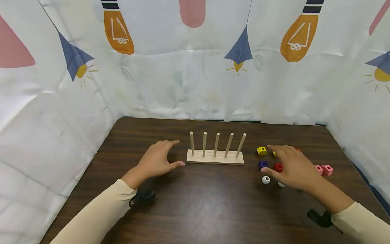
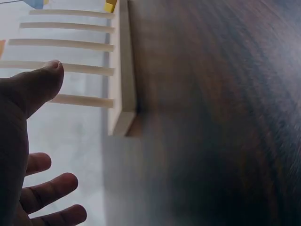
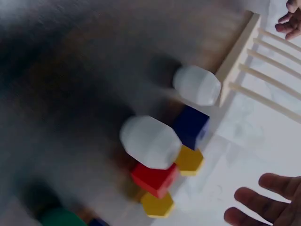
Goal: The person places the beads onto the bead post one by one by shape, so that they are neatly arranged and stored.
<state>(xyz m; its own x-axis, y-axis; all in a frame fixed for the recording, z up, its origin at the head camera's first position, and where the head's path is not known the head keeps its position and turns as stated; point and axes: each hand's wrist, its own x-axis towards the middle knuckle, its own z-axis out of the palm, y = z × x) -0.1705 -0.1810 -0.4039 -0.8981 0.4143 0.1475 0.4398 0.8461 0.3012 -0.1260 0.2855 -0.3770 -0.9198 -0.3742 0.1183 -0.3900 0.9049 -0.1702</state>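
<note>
A pale wooden peg rack [image 1: 214,158] with several upright pegs stands on the table. Just left of it hovers my left hand [image 1: 158,159], fingers extended and thumb apart, holding nothing. My right hand [image 1: 294,167] is spread above a group of beads, also with nothing in its grasp. Around it lie a yellow bead [image 1: 261,151], a dark blue bead [image 1: 263,165], a red bead [image 1: 278,167], a white bead [image 1: 266,180] and two pink beads [image 1: 327,169]. It covers part of the group; a green bead [image 3: 61,217] shows at the bottom of the right wrist view.
The dark wood-grain table [image 1: 210,206] meets a white patterned curtain [image 1: 189,84] at the back and sides. Black wrist cameras [image 1: 320,218] hang under both forearms, close to the tabletop.
</note>
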